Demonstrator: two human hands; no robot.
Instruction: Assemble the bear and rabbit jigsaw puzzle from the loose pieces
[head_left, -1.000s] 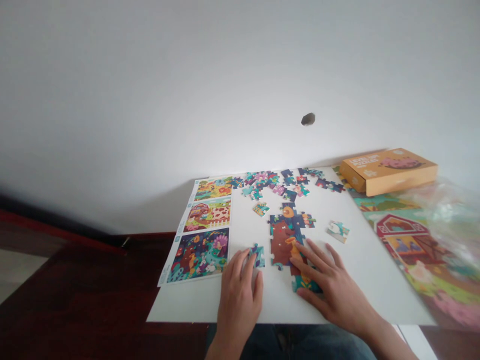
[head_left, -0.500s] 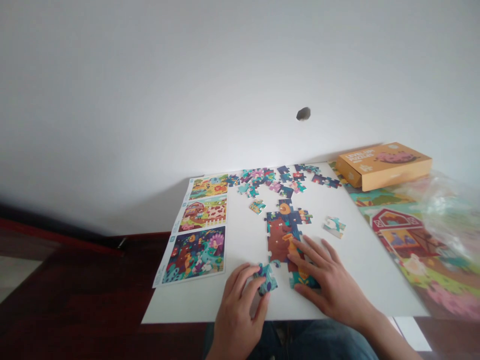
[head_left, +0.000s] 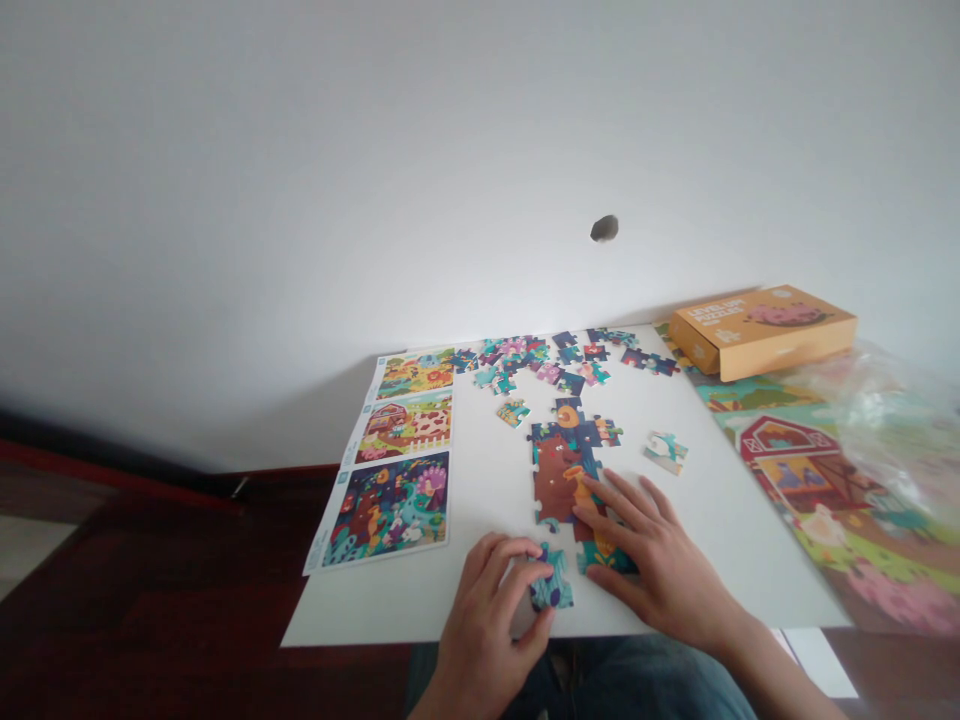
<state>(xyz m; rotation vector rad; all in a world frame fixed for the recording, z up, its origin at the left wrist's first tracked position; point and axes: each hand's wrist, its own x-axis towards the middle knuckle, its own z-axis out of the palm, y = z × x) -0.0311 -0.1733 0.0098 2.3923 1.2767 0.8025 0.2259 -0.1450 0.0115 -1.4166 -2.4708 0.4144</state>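
Observation:
My left hand point(head_left: 499, 610) grips a teal and dark-blue puzzle piece point(head_left: 553, 580) between thumb and fingers, low on the white board. That piece lies just below and left of the partly joined puzzle point(head_left: 556, 470), which shows a brown bear and a yellow saxophone. A narrow gap separates the two. My right hand point(head_left: 652, 545) rests flat with fingers spread over the puzzle's lower right part, hiding some of it. One pale loose piece point(head_left: 665, 452) lies right of the puzzle, and an orange and teal piece point(head_left: 513, 412) lies to its upper left.
Several loose pieces point(head_left: 517, 350) are strewn along the board's far edge by the wall. A picture sheet point(head_left: 394, 505) with three scenes lies at left. At right, an orange puzzle box point(head_left: 780, 335) and clear plastic wrap point(head_left: 892, 430) lie on a finished farm picture point(head_left: 795, 480).
My left hand has moved right and slightly toward me with the teal piece, bringing it nearer the joined pieces' lower edge. My right hand has stayed on the puzzle.

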